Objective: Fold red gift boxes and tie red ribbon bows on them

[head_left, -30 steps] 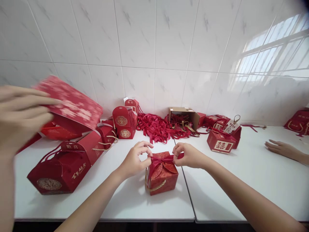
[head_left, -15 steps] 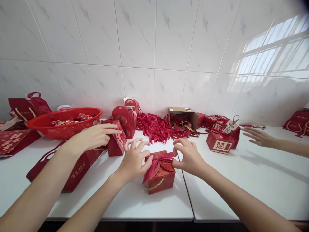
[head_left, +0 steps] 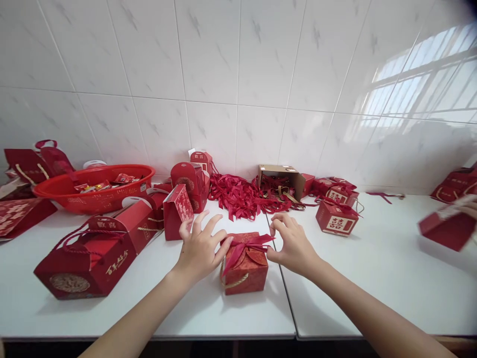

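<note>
A small red patterned gift box (head_left: 248, 278) with a gold rope handle stands on the white table right in front of me. Across its top a dark pink ribbon (head_left: 240, 253) is tied in a bow. My left hand (head_left: 203, 243) is at the box's left side, its fingers spread and its thumb tip close to the ribbon. On the other side, my right hand (head_left: 292, 243) curves open with thumb and forefinger apart beside the ribbon's right end. Whether either thumb touches the ribbon I cannot tell.
A red basket (head_left: 100, 199) of wrapped sweets and a long red box (head_left: 85, 263) are at left. Behind lie a ribbon pile (head_left: 238, 194) and an open carton (head_left: 298, 184). A double-happiness box (head_left: 337, 219) stands right; another person's blurred hand (head_left: 469, 206) holds a red box (head_left: 443, 231).
Another person's arm has withdrawn from the left, uncovering the long box. At right, another hand has taken a red box from beside the double-happiness box and moved it rightward. My hands stay nearly still.
</note>
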The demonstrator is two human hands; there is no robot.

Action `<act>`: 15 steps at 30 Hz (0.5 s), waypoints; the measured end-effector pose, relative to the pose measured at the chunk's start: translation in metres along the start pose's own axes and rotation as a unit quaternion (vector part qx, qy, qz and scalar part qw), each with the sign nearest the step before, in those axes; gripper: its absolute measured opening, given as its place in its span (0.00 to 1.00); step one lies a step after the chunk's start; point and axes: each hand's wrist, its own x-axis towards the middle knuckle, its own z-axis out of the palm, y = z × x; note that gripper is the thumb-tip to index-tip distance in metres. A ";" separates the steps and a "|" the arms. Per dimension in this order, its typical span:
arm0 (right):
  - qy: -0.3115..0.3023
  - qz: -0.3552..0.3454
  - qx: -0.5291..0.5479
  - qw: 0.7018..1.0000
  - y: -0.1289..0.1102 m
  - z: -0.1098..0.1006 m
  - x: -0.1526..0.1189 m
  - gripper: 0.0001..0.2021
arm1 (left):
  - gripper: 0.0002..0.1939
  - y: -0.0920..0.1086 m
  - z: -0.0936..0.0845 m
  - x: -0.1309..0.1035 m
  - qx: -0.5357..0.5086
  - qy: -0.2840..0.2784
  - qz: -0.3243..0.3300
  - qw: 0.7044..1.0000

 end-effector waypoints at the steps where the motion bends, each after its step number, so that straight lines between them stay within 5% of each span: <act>1: -0.005 0.002 0.019 1.000 0.001 0.000 0.001 0.11 | 0.11 0.001 0.001 -0.001 -0.009 -0.006 -0.010 1.000; 5: -0.114 -0.014 0.228 0.967 0.003 -0.001 0.010 0.09 | 0.11 -0.001 0.010 -0.005 -0.144 -0.057 -0.037 0.987; 9: -0.237 -0.083 0.318 0.914 -0.002 0.009 0.014 0.35 | 0.06 -0.004 0.021 -0.008 -0.282 -0.038 -0.054 0.957; 11: -0.241 -0.093 0.300 0.918 -0.002 0.015 0.013 0.44 | 0.08 -0.005 0.025 -0.011 -0.340 -0.012 -0.074 0.938; 15: -0.181 -0.027 0.248 0.951 0.022 0.006 0.017 0.44 | 0.12 -0.009 0.031 -0.015 -0.417 0.024 -0.137 0.898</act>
